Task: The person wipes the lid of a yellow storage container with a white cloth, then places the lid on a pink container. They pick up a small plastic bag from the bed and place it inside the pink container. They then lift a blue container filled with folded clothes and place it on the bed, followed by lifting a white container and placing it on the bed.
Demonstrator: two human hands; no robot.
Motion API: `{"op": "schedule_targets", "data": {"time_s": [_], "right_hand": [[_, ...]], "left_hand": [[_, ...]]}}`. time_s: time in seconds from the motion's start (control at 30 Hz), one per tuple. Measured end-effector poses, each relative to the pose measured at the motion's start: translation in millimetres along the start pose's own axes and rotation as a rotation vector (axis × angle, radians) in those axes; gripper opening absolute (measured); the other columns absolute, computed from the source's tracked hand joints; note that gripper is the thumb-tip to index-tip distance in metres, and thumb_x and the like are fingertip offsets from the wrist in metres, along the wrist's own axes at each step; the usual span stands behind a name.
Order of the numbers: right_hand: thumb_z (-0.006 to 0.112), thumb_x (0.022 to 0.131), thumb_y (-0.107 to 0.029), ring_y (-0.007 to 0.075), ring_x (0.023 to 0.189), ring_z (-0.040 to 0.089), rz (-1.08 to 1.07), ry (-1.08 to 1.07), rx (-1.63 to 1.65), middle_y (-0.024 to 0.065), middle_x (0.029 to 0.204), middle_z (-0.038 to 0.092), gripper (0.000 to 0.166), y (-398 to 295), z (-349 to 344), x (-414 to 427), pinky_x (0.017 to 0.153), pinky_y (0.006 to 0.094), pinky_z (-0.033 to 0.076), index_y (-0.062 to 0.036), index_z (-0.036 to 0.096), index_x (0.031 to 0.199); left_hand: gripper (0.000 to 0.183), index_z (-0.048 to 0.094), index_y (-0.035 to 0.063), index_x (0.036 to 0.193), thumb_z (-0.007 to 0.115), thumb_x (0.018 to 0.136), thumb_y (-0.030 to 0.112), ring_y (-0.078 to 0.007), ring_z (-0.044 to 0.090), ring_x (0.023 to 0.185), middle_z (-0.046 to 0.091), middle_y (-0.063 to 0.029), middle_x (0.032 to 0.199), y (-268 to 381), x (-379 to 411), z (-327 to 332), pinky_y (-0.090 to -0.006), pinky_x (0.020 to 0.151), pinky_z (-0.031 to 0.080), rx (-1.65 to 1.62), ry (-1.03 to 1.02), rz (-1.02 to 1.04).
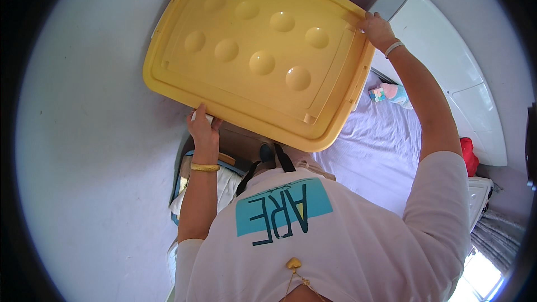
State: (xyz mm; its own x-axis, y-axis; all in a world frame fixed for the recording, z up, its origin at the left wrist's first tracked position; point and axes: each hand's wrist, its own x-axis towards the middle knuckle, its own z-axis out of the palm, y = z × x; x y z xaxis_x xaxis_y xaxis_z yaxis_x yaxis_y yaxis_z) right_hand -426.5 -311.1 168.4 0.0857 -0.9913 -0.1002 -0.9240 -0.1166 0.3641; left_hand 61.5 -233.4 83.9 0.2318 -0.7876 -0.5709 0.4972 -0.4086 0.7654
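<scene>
A large yellow plastic storage-box lid (pixel 247 79) with rows of round bumps fills the upper middle of the view, tilted. White edges peek out beneath its left and right sides; whatever lies under it is mostly hidden. My left hand (pixel 203 132) grips the near edge, thumb on top and fingers underneath beside a small white piece. At the far right corner, my right hand (pixel 377 31) is closed around the rim.
A bed with a lilac sheet (pixel 373 151) and a curved white headboard (pixel 444 42) lie to the right. A puzzle cube (pixel 376 95) and a plush toy (pixel 396 93) rest there. Below my left arm is an open suitcase (pixel 224 182) with clothes. A pale wall (pixel 84 134) stands left.
</scene>
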Motion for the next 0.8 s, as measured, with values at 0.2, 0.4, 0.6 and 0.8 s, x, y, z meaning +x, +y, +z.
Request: {"op": "schedule_targets", "data": {"time_s": [0.2, 0.4, 0.6, 0.8], "right_hand": [[0.056, 0.077, -0.008, 0.0285, 0.092, 0.056, -0.024, 0.191, 0.117, 0.0077, 0.093, 0.057, 0.01, 17.8, 7.2, -1.4, 0.076, 0.038, 0.052, -0.0096, 0.064, 0.082], [0.056, 0.077, -0.007, 0.0307, 0.098, 0.054, 0.053, 0.128, 0.089, 0.0149, 0.108, 0.053, 0.024, -0.7, 20.5, 4.4, 0.084, 0.0376, 0.05, -0.0008, 0.061, 0.1], [0.058, 0.075, -0.006, 0.0286, 0.099, 0.053, -0.153, -0.02, -0.189, 0.0117, 0.103, 0.056, 0.021, -1.4, 16.4, 2.8, 0.081, 0.0356, 0.049, -0.0024, 0.065, 0.094], [0.062, 0.072, -0.01, 0.0246, 0.096, 0.053, -0.245, -0.127, -0.268, 0.0057, 0.085, 0.061, 0.011, -35.9, 3.2, -30.3, 0.072, 0.0357, 0.047, -0.0072, 0.07, 0.078]], "left_hand": [[0.042, 0.034, 0.0079, 0.116, 0.061, 0.084, 0.014, -0.0268, 0.06, 0.089, 0.051, -0.0122, 0.108, -2.2, 1.0, 2.2, -0.0399, 0.058, 0.057, 0.001, 0.016, 0.011], [0.041, 0.036, 0.0084, 0.115, 0.062, 0.084, 0.014, -0.0263, 0.06, 0.089, 0.051, -0.0116, 0.107, -3.4, 2.4, 0.2, -0.0396, 0.058, 0.057, -0.005, 0.003, 0.013], [0.04, 0.036, 0.0085, 0.115, 0.061, 0.084, 0.014, -0.0261, 0.059, 0.09, 0.051, -0.0113, 0.107, -1.4, 1.0, 1.8, -0.04, 0.058, 0.057, -0.023, 0.004, -0.002], [0.041, 0.036, 0.0081, 0.115, 0.061, 0.083, 0.013, -0.0261, 0.058, 0.092, 0.049, -0.0116, 0.111, -0.7, -0.5, 3.0, -0.04, 0.06, 0.057, -0.022, 0.016, -0.012]]}}
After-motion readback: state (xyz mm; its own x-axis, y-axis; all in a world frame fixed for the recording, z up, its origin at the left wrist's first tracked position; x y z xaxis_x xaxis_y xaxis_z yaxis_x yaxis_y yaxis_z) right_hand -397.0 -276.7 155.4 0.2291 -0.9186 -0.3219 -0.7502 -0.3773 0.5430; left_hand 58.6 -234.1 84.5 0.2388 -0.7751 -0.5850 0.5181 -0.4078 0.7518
